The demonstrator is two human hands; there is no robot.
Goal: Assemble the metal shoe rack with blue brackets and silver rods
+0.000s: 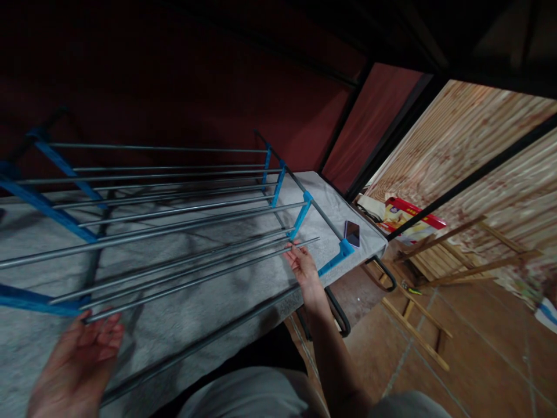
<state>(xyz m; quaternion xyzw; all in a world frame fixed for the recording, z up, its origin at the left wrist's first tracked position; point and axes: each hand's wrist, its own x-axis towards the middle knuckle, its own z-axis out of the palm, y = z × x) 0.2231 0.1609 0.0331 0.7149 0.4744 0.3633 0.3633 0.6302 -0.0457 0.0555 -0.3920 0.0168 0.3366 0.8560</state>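
A rack of grey metal tubes and blue plastic brackets, much like a shoe rack, lies on a grey cloth-covered table. One loose-ended metal tube runs across its near side. My left hand has the tube's left end between thumb and fingers, palm turned up, beside a blue bracket. Near the other end my right hand pinches the same tube. Its right tip sticks out past those fingers, apart from the blue corner bracket. A thicker dark tube lies along the rack's near edge.
A phone lies at the table's right end. Beyond it are a red and yellow box and wooden frames on the tiled floor. A dark red wall stands behind the rack. Black metal loops jut out below the table edge.
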